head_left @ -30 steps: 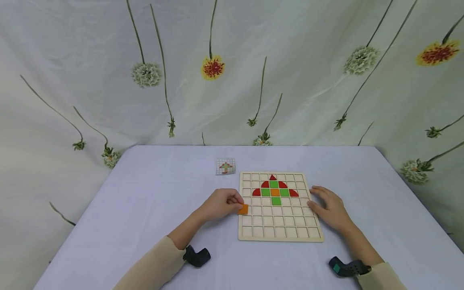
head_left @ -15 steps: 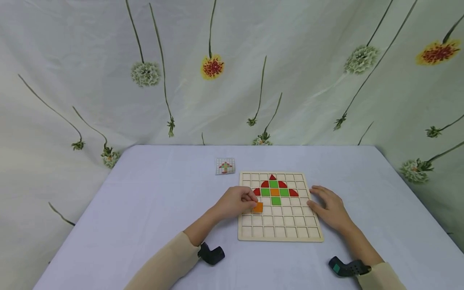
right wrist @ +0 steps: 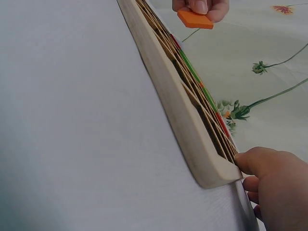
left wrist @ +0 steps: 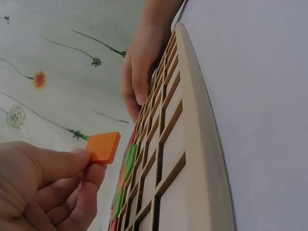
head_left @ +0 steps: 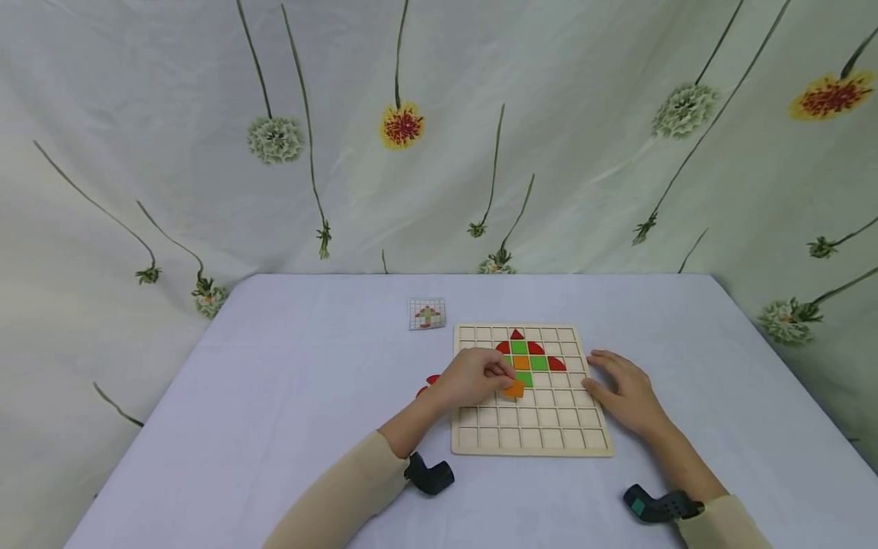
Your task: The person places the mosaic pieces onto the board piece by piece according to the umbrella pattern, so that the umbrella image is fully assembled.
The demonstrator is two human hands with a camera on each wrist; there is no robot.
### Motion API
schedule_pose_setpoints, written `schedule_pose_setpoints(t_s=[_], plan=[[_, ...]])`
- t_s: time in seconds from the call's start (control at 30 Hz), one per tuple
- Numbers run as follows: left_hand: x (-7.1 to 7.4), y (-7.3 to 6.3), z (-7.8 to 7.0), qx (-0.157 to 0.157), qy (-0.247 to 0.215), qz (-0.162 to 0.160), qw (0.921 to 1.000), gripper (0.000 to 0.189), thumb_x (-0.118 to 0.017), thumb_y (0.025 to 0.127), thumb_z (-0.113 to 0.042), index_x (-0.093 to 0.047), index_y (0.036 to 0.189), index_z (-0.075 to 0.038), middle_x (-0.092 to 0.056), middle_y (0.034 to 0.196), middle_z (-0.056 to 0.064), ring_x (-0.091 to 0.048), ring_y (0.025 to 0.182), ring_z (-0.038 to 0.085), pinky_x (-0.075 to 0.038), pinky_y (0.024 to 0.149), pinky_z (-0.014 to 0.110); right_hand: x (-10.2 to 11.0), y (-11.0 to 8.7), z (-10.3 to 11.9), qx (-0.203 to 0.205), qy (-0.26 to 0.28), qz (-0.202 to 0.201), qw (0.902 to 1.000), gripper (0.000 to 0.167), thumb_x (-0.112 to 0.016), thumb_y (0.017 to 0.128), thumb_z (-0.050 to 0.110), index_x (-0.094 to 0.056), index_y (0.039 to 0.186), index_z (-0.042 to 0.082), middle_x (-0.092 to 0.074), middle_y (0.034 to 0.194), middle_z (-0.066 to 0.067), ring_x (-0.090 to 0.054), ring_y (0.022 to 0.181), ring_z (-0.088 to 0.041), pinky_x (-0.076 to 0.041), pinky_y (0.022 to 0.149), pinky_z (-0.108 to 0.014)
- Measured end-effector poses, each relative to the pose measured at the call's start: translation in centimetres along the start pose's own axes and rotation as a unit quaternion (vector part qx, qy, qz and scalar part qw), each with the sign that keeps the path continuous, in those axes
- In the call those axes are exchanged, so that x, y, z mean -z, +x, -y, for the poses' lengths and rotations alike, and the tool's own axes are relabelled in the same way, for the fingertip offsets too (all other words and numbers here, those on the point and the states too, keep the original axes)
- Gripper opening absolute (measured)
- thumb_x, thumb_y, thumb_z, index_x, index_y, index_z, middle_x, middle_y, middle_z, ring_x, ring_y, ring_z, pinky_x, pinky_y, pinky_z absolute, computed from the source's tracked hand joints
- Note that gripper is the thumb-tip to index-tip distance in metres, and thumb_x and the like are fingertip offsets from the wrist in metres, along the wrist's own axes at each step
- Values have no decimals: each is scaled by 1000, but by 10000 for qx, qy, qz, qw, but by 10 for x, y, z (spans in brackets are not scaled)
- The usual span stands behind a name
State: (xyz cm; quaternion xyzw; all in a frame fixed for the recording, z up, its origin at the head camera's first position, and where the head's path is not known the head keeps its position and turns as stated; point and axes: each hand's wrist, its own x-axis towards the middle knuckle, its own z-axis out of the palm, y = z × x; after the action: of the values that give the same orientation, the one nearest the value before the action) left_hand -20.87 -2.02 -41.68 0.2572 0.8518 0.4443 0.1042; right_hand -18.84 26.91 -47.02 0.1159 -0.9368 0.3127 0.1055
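My left hand (head_left: 476, 379) pinches a square orange tile (head_left: 514, 389) between thumb and fingers. In the left wrist view the tile (left wrist: 103, 147) is held up off the wooden grid board (head_left: 528, 418). On the board lie green square tiles (head_left: 539, 363), red curved pieces (head_left: 556, 364), a red triangle (head_left: 517, 334) at the top and an orange square (head_left: 521, 362) in the middle. My left hand hides part of this pattern. At the board's right edge rests my right hand (head_left: 624, 393), its thumb touching the rim and its fingers loosely extended.
A small card (head_left: 427, 313) printed with a similar pattern lies beyond the board's upper left corner. Red pieces (head_left: 433, 379) lie on the white tablecloth left of the board, partly behind my left wrist. A flowered cloth (head_left: 439, 152) hangs behind the table.
My left hand has carried the orange tile rightward from the board's left edge to just below the lowest green tile. The red pieces on the left have come into view. My right hand stays put.
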Motion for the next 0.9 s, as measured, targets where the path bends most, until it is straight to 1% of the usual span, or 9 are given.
schedule_pose_setpoints(t_s=[0.1,0.2,0.47,0.63,0.8,0.9], plan=[[-7,5,-3,24,64,82,9999,5,-71,90,-10,-74,93,-10,-66,80,-8,-59,76,6,-48,71,21,1,0,-1,-15,-1,5,10000,46,-66,92,24,-58,126,-6,-49,137,-27,-37,131,-48,-21,103,-67],[-13,7,-4,62,107,98,9999,5,-70,90,-10,-75,91,-11,-65,79,-10,-58,76,6,-48,71,21,1,0,-2,-2,52,14,10000,46,-66,92,24,-58,127,-5,-49,138,-26,-36,131,-48,-21,103,-67],[-25,7,-3,-11,177,-168,9997,6,-71,88,-6,-73,84,-10,-62,72,-10,-56,69,4,-47,66,20,1,0,-2,56,58,-3,10000,46,-66,92,24,-58,126,-5,-49,137,-26,-37,131,-48,-21,103,-67],[-29,7,-5,-43,590,-238,9980,5,-71,87,-8,-72,84,-11,-61,71,-10,-54,66,4,-46,63,19,1,0,-1,28,36,5,10000,46,-66,92,23,-58,126,-6,-49,137,-27,-37,131,-48,-21,103,-67],[-29,8,-6,-137,1071,-237,9939,6,-71,88,-8,-74,83,-11,-62,73,-10,-53,70,4,-45,67,19,0,1,0,-1,36,29,10000,45,-66,92,23,-58,126,-5,-49,137,-26,-36,132,-47,-21,104,-67],[-29,10,-5,-184,1244,-186,9919,7,-72,88,-9,-75,82,-11,-63,73,-10,-53,72,5,-45,69,19,1,1,-1,12,34,26,10000,45,-66,92,23,-58,126,-6,-49,137,-26,-37,132,-47,-21,104,-66]])
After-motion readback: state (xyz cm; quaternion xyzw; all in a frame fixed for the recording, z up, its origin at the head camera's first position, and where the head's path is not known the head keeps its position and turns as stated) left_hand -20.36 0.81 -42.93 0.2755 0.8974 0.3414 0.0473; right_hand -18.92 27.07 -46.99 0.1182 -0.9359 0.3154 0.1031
